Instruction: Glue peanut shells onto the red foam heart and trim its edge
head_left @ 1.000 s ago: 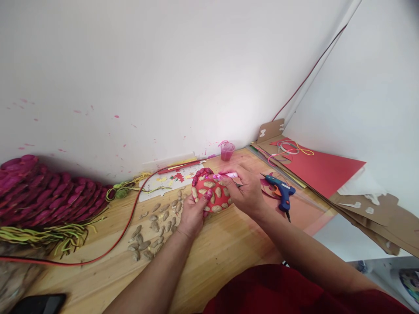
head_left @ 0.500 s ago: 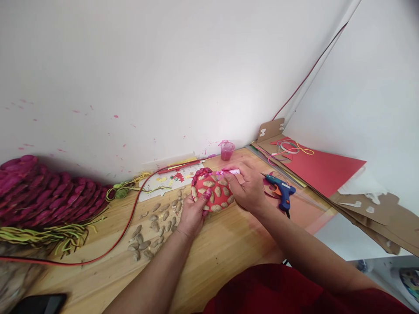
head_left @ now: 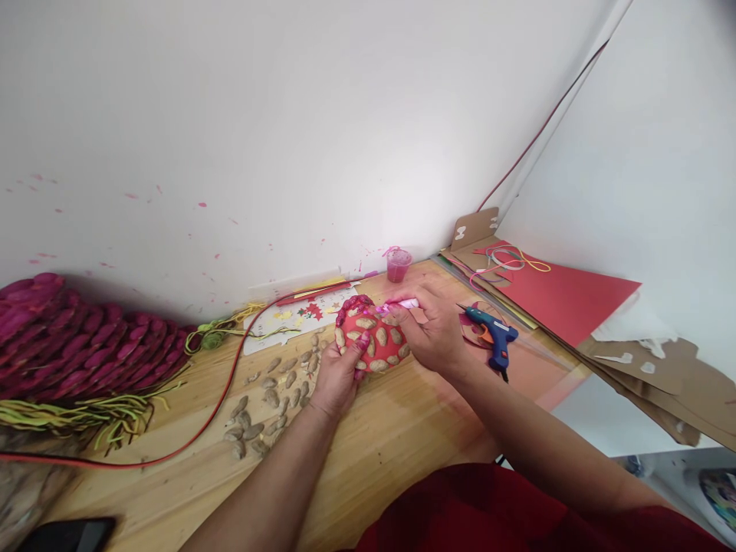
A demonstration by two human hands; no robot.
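Note:
My left hand (head_left: 340, 374) is closed around the lower left of a red disc covered with peanuts (head_left: 372, 337), its thumb pressed on the front. Several peanuts along the upper left rim are coated in wet pink, while the others keep their tan shells. In my right hand (head_left: 431, 330) is a slim white paintbrush (head_left: 409, 303) smeared with pink, pinched between thumb and fingers. Its pink end meets the disc's top edge; the bristles are too small to make out. Pink stains mark the fingers of both hands.
Loose peanuts (head_left: 271, 397) lie left of my hands. Behind stands a plastic cup of pink paint (head_left: 399, 264). A blue glue gun (head_left: 495, 337) rests at right near red card (head_left: 569, 295). A red cord (head_left: 221, 406) crosses the table beside stacked magenta pieces (head_left: 103, 337).
The paintbrush and my right hand have shifted slightly left along the disc's top edge. My left hand keeps its hold on the disc.

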